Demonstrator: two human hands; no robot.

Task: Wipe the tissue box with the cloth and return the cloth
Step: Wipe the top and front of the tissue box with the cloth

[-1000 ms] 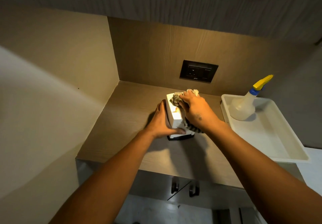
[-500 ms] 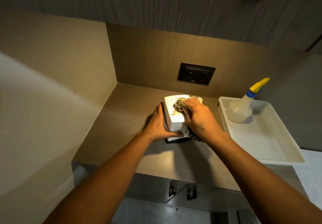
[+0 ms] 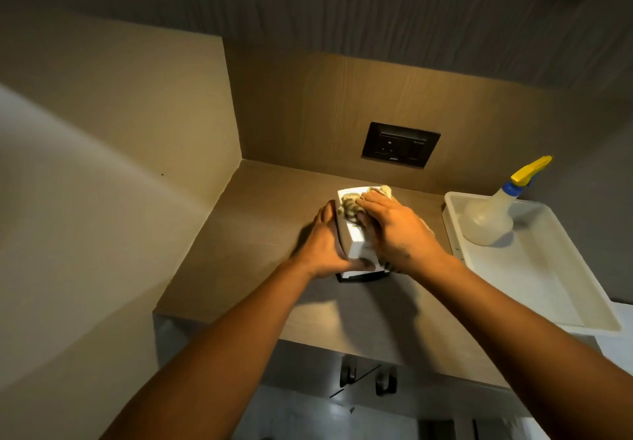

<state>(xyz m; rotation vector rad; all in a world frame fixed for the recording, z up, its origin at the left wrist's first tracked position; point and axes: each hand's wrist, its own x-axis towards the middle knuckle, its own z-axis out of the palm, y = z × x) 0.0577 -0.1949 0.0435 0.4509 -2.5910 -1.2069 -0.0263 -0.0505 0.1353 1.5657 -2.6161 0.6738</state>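
The grip of the left hand [image 3: 323, 244] was wrapped around the left side of the tissue box [image 3: 356, 239], with the thumb across the box's near face and the fingers hidden behind it. The box was white and stood on a dark base, out on the brown wooden surface [image 3: 253, 234], near the middle. To the left of the box, a plain wall closed off the side, and the bare surface ran back to the corner.

The right hand [image 3: 394, 230] lay flat on top of the box. It pressed the cloth [image 3: 349, 205] down with spread fingers, so it was holding the cloth against the box, not squeezing it in a fist. The cloth was bunched and pale with dark stripes. A bit of it poked out past the fingertips at the far edge of the box, and a bit hung out under the wrist on the near side.

On the back wall, above and behind the box, sat a dark socket plate [image 3: 400, 145].

Further right, just beside the right wrist, was a white tray [image 3: 548, 285]. It hung a little over the front edge of the surface. A clear spray bottle [image 3: 489, 220] with a yellow and blue top stood in the far end of the tray.

Below the surface, two dark handles [image 3: 368, 376] showed on the cupboard doors.
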